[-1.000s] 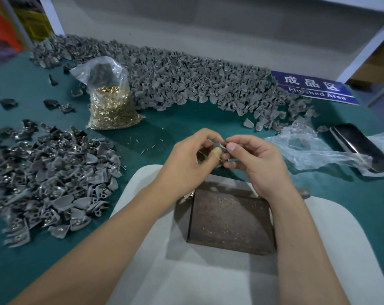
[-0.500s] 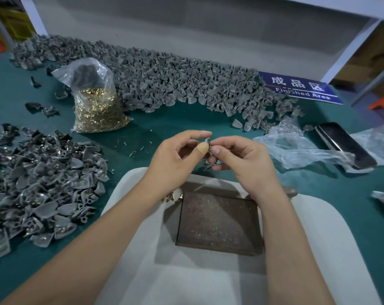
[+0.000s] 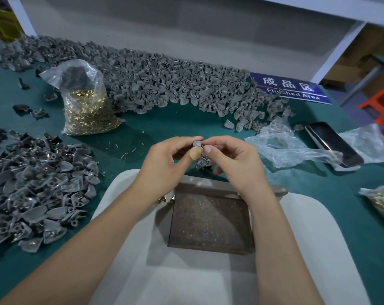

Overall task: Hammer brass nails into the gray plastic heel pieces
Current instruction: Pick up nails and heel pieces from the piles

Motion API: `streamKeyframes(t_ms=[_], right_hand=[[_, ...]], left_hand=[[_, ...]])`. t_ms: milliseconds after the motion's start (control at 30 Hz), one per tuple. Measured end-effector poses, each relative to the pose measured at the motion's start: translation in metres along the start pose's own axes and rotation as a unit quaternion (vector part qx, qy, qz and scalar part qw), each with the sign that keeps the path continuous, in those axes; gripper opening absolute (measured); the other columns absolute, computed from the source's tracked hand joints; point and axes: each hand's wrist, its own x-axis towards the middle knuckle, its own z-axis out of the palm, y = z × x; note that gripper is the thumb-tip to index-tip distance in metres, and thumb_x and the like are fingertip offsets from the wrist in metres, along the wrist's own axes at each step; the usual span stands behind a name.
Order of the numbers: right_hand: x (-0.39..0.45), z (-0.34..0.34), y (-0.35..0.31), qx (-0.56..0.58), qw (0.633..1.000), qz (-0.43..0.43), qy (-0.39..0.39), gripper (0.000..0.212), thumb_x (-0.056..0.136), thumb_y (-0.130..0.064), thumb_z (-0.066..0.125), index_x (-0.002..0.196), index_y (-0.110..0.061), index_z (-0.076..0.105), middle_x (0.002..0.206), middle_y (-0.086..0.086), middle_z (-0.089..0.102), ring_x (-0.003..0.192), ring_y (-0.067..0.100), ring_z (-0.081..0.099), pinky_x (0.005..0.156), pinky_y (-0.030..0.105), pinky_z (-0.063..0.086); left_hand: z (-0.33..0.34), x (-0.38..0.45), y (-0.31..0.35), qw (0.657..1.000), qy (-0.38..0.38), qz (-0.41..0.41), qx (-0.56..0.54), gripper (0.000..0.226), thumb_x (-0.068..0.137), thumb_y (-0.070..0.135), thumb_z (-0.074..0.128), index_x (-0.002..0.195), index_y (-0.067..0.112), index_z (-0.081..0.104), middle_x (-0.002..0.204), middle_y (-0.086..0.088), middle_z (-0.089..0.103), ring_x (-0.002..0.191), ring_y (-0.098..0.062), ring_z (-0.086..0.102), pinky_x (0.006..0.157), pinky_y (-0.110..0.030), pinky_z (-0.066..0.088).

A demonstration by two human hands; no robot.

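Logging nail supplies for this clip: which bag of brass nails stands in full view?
The bag of brass nails at far left, upright beside the long heap of gray heel pieces. The other nail bag is cut off by the right edge.

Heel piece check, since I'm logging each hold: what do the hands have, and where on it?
Both hands pinch one gray heel piece: left hand and right hand hold its opposite ends at the fingertips, above the metal block.

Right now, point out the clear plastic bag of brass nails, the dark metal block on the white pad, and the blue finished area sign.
clear plastic bag of brass nails (image 3: 88,115), head view, on the nail-filled lower half.
dark metal block (image 3: 210,221), head view, middle of its top face.
blue finished area sign (image 3: 293,89), head view, centre of its printed face.
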Motion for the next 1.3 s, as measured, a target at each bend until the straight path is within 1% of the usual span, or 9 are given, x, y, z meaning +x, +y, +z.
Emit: streamKeyframes(t_ms=[167, 333, 433, 567, 700, 867, 1000, 1233, 1300], right_hand=[[0.002, -0.001, 0.004, -0.068, 0.997, -0.027, 0.022, 0.016, 0.093, -0.017, 0.075, 0.093, -0.033, 0.078, 0.089, -0.006, 0.075, 0.085, 0.010, 0.069, 0.070, 0.038, 0.060], [0.003, -0.002, 0.005, -0.078, 0.996, -0.016, 0.041, 0.012, 0.093, -0.019, 0.076, 0.095, -0.030, 0.079, 0.089, -0.009, 0.076, 0.089, 0.011, 0.071, 0.076, 0.044, 0.061], [0.002, -0.001, 0.003, -0.095, 0.994, -0.021, 0.047, 0.010, 0.093, -0.020, 0.075, 0.096, -0.028, 0.080, 0.088, -0.014, 0.076, 0.089, 0.009, 0.071, 0.075, 0.042, 0.062], [0.002, 0.000, 0.001, -0.124, 0.990, -0.037, 0.056, 0.009, 0.092, -0.020, 0.076, 0.093, -0.028, 0.079, 0.083, -0.018, 0.074, 0.082, 0.007, 0.070, 0.070, 0.036, 0.061], [0.000, 0.001, 0.000, -0.159, 0.983, -0.068, 0.062, 0.008, 0.092, -0.018, 0.075, 0.092, -0.026, 0.078, 0.084, -0.016, 0.074, 0.081, 0.004, 0.069, 0.073, 0.019, 0.054], [-0.001, 0.001, -0.003, -0.173, 0.978, -0.103, 0.059, 0.010, 0.091, -0.014, 0.076, 0.091, -0.024, 0.078, 0.089, -0.011, 0.072, 0.086, 0.008, 0.066, 0.078, 0.020, 0.051], [-0.001, 0.000, -0.006, -0.165, 0.979, -0.106, 0.051, 0.011, 0.090, -0.013, 0.077, 0.089, -0.023, 0.079, 0.086, -0.009, 0.069, 0.086, 0.010, 0.065, 0.079, 0.023, 0.051], [-0.003, -0.001, -0.011, -0.157, 0.984, -0.084, 0.031, 0.020, 0.089, -0.012, 0.078, 0.082, -0.031, 0.079, 0.079, -0.004, 0.069, 0.077, 0.009, 0.061, 0.074, 0.025, 0.049], [-0.002, -0.002, -0.013, -0.162, 0.983, -0.081, 0.030, 0.021, 0.088, -0.013, 0.078, 0.081, -0.033, 0.079, 0.076, -0.006, 0.069, 0.072, 0.006, 0.060, 0.069, 0.019, 0.047]], left_hand=[[0.002, -0.001, -0.002, 0.999, 0.004, -0.020, -0.029, 0.033, 0.095, 0.016, 0.072, 0.127, 0.026, 0.070, 0.104, 0.016, 0.076, 0.102, 0.000, 0.070, 0.096, -0.022, 0.054], [0.003, 0.000, -0.006, 0.996, -0.021, -0.051, -0.068, 0.021, 0.099, 0.022, 0.066, 0.119, 0.026, 0.066, 0.103, 0.008, 0.077, 0.101, -0.011, 0.073, 0.093, -0.044, 0.059], [0.003, 0.000, -0.007, 0.994, -0.017, -0.066, -0.081, 0.022, 0.096, 0.036, 0.065, 0.116, 0.029, 0.061, 0.096, 0.007, 0.079, 0.093, -0.016, 0.075, 0.093, -0.051, 0.058], [0.004, 0.001, -0.010, 0.994, -0.006, -0.074, -0.085, 0.015, 0.096, 0.035, 0.065, 0.109, 0.029, 0.064, 0.094, 0.005, 0.079, 0.092, -0.017, 0.076, 0.092, -0.052, 0.058], [0.004, 0.000, -0.009, 0.995, -0.007, -0.070, -0.066, 0.014, 0.094, 0.040, 0.064, 0.108, 0.038, 0.062, 0.093, 0.010, 0.079, 0.092, -0.015, 0.075, 0.091, -0.054, 0.057], [0.004, 0.000, -0.006, 0.996, -0.008, -0.058, -0.062, 0.011, 0.096, 0.037, 0.064, 0.107, 0.035, 0.063, 0.089, 0.006, 0.079, 0.086, -0.030, 0.074, 0.086, -0.058, 0.058], [0.006, -0.001, -0.004, 0.997, 0.007, -0.053, -0.061, 0.008, 0.095, 0.034, 0.064, 0.103, 0.034, 0.063, 0.086, 0.007, 0.079, 0.084, -0.018, 0.076, 0.086, -0.053, 0.059], [0.008, -0.005, 0.001, 0.997, 0.023, -0.045, -0.056, 0.008, 0.097, 0.027, 0.066, 0.100, 0.034, 0.063, 0.077, 0.006, 0.077, 0.077, -0.017, 0.075, 0.078, -0.052, 0.059], [0.008, -0.005, 0.002, 0.998, 0.023, -0.042, -0.050, 0.010, 0.097, 0.026, 0.067, 0.099, 0.034, 0.063, 0.076, 0.008, 0.077, 0.076, -0.015, 0.075, 0.077, -0.050, 0.059]])
